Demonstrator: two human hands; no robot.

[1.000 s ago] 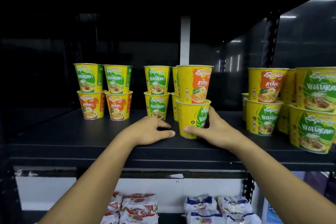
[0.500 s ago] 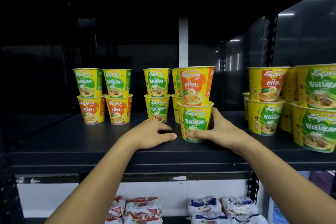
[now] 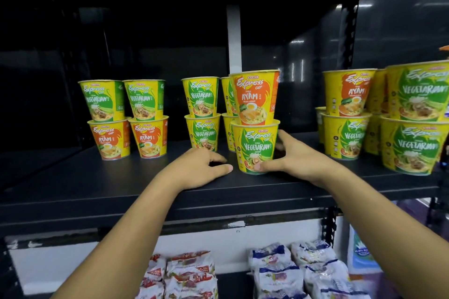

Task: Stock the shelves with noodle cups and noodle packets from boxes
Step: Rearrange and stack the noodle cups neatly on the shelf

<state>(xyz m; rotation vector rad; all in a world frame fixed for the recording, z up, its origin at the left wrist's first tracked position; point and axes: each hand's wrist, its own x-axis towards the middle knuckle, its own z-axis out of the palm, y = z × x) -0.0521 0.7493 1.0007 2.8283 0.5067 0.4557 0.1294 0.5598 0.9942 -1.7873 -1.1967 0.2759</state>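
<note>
A green Vegetarian noodle cup [image 3: 255,147] stands on the black shelf [image 3: 97,177] with an orange Ayam cup [image 3: 255,97] stacked on top. My right hand [image 3: 289,158] grips the base of the Vegetarian cup, thumb across its front and fingers round its right side. My left hand [image 3: 199,168] rests on the shelf just left of that cup, fingers loosely curled, holding nothing. Both labels face me.
Two-high stacks of cups stand at the left [image 3: 126,116], behind the held pair [image 3: 202,114] and at the right [image 3: 413,119]. Noodle packets lie on the lower shelf, red ones [image 3: 187,274] and blue ones [image 3: 296,272]. A white post [image 3: 233,39] stands behind.
My right hand has turned the two-cup stack so its labels face front and slid it slightly back. My left hand has stayed on the shelf.
</note>
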